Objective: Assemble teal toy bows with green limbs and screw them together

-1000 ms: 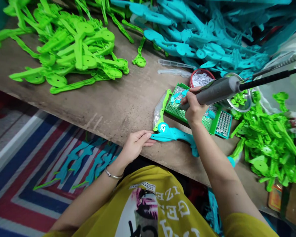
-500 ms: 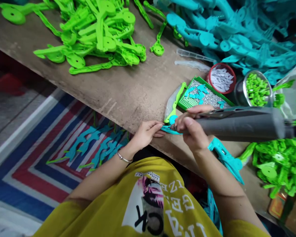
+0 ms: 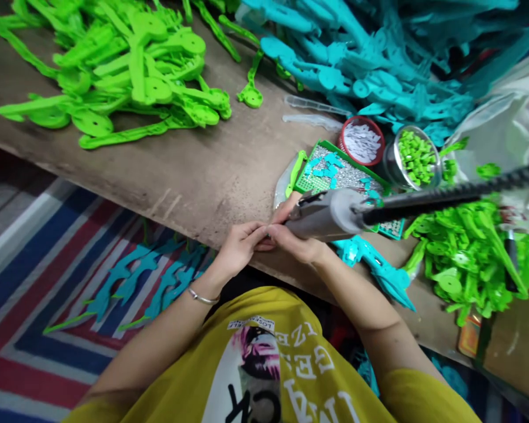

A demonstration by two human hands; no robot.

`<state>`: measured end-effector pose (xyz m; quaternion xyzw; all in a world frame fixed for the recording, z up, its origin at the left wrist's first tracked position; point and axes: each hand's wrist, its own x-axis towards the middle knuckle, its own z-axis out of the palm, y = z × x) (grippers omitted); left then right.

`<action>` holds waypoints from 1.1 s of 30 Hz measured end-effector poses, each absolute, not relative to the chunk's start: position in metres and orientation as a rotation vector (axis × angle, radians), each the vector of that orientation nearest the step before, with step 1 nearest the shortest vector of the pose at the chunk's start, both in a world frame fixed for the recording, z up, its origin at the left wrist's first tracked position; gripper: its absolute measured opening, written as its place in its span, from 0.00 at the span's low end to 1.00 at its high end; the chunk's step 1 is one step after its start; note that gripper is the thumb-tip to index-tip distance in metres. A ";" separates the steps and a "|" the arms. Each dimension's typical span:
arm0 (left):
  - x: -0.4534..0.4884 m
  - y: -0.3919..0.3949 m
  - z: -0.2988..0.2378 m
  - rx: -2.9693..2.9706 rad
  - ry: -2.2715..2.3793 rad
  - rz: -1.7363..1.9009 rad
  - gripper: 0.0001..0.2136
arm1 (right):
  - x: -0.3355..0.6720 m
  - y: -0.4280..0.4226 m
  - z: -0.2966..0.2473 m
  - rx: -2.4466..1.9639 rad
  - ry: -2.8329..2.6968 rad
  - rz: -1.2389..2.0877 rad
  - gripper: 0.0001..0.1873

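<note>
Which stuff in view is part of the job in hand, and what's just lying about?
Likely in the job:
grey tool, held in the right hand
green-edged clear piece, just beyond the hands
green tray of small metal pieces, close by

Lying about, maybe stock:
green heap
turquoise heap
red basket
metal bowl
orange box

Striped sheet (image 3: 62, 282) below — orange packet (image 3: 469, 336), white bag (image 3: 514, 138)
</note>
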<state>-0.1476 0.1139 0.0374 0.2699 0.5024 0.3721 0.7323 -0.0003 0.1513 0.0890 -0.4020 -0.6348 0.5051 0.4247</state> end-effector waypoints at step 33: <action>-0.193 0.126 0.057 0.716 1.571 0.895 0.28 | 0.189 0.201 0.055 -1.178 -1.002 0.539 0.12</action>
